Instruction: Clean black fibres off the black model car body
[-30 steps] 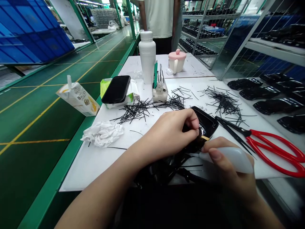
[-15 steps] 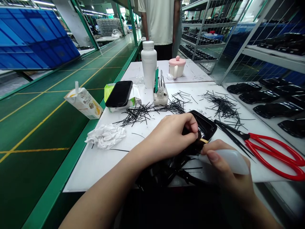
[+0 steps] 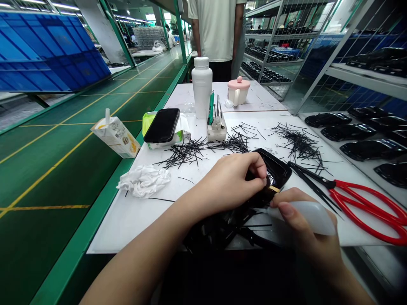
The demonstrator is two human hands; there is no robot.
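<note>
A glossy black car-shaped shell (image 3: 280,169) lies at the front of the white table, partly under my left hand (image 3: 241,180). The fingers of that hand are pinched together over the shell, and what they hold is too small to make out. My right hand (image 3: 305,228) is wrapped round a translucent white squeeze bottle (image 3: 314,216), its nozzle pointing left. Between the two hands a short tan strip (image 3: 273,189) shows at the shell. Red-handled scissors (image 3: 365,203) and black tweezers (image 3: 314,192) rest to the right. More black parts (image 3: 213,233) lie below my left wrist.
Thin black strips (image 3: 187,151) lie in heaps. Behind them stand a phone (image 3: 162,125), a tool holder (image 3: 217,130), a white bottle (image 3: 202,89) and a lidded cup (image 3: 238,91). Crumpled tissue (image 3: 143,181) and a drink carton (image 3: 117,137) are left. A person (image 3: 216,34) stands beyond.
The whole view has shifted slightly, with the table's contents appearing a little farther right. Both hands keep nearly the same pose and grip at the shell.
</note>
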